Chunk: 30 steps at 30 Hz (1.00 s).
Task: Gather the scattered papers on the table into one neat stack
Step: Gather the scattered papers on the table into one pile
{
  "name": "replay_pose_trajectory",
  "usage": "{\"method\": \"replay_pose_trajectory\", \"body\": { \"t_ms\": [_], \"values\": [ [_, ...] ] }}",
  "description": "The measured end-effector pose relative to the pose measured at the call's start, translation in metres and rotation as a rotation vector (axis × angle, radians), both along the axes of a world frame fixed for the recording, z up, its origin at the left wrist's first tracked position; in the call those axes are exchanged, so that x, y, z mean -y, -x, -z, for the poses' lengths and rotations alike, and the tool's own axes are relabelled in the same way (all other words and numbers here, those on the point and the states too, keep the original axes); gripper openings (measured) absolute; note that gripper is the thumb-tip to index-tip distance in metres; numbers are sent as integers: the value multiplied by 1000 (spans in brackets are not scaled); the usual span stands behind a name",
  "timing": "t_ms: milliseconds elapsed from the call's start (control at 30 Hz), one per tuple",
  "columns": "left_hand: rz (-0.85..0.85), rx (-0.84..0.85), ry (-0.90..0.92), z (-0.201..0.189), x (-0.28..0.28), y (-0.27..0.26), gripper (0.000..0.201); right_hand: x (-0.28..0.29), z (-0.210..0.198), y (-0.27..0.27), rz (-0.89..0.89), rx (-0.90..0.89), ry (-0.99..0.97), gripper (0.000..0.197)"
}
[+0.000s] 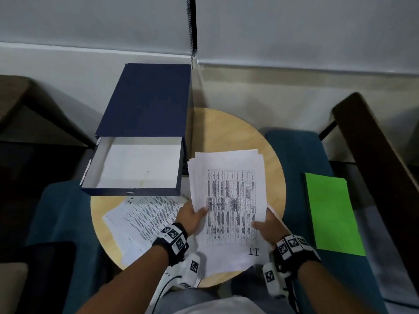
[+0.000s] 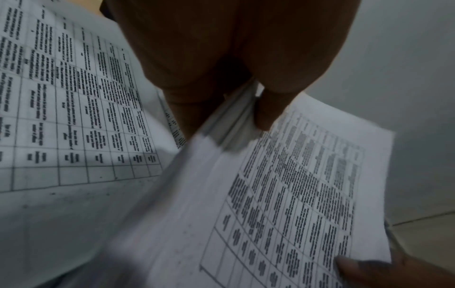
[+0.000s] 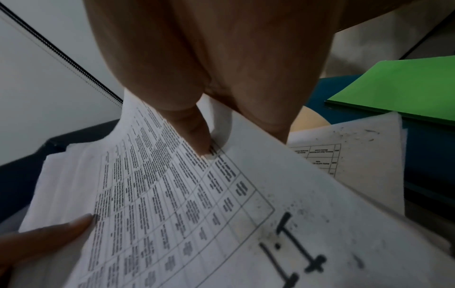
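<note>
A sheaf of printed table sheets [image 1: 229, 200] is held above the round wooden table [image 1: 226, 130], its edges fanned and uneven. My left hand [image 1: 192, 215] grips its left edge, thumb on top [image 2: 267, 117]. My right hand [image 1: 264, 225] grips the right edge, thumb pressed on the top sheet [image 3: 197, 136]. The sheaf [image 2: 283, 194] fills both wrist views [image 3: 172, 194]. More loose sheets [image 1: 140, 223] lie overlapping on the table's left front [image 2: 74, 97]. One further sheet [image 3: 357, 155] lies on the table under my right hand.
An open dark blue box file [image 1: 140, 164] with an empty white inside stands at the table's back left. A green folder [image 1: 331, 214] lies on the blue chair seat at right [image 3: 399, 87]. Blue chairs flank the table; a wall stands behind.
</note>
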<state>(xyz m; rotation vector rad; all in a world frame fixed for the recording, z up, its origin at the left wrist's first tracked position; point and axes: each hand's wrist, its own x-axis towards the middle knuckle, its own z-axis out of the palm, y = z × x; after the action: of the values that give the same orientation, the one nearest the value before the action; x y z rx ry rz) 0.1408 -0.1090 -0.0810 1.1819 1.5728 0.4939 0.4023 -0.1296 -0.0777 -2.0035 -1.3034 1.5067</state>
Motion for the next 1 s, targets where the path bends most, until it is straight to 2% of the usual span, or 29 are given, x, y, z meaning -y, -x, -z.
{"method": "replay_pose_trajectory", "body": {
  "t_ms": [133, 200, 300, 367, 500, 567, 633, 767, 833, 900, 1000],
  "values": [
    [-84, -73, 47, 13, 2, 2, 34, -12, 14, -7, -127, 29, 69, 40],
    [-143, -101, 86, 17, 3, 6, 30, -17, 24, -18, -107, 104, 107, 43],
    [-217, -134, 147, 22, 7, 13, 25, -24, 35, -35, -41, 328, 49, 51],
    [-250, -147, 164, 23, 12, 15, 24, -27, 41, -46, -9, 417, 48, 56],
    [-290, -175, 181, 21, 21, 20, 19, -27, 55, -55, -48, 439, 177, 76],
    [-293, -183, 196, 22, 23, 23, 20, -28, 60, -56, -59, 461, 200, 80],
    [-301, -184, 212, 23, 25, 26, 19, -30, 62, -56, -71, 439, 204, 76],
    [-298, -191, 220, 21, 26, 26, 20, -33, 59, -57, -160, 405, 190, 38],
    [-286, -200, 220, 19, 24, 24, 22, -34, 56, -57, -184, 409, 168, 26],
    [-263, -209, 224, 19, 23, 24, 24, -34, 52, -59, -185, 419, 153, 20],
    [-224, -215, 212, 21, 21, 24, 26, -31, 47, -65, -163, 425, 134, 24]
  ]
}}
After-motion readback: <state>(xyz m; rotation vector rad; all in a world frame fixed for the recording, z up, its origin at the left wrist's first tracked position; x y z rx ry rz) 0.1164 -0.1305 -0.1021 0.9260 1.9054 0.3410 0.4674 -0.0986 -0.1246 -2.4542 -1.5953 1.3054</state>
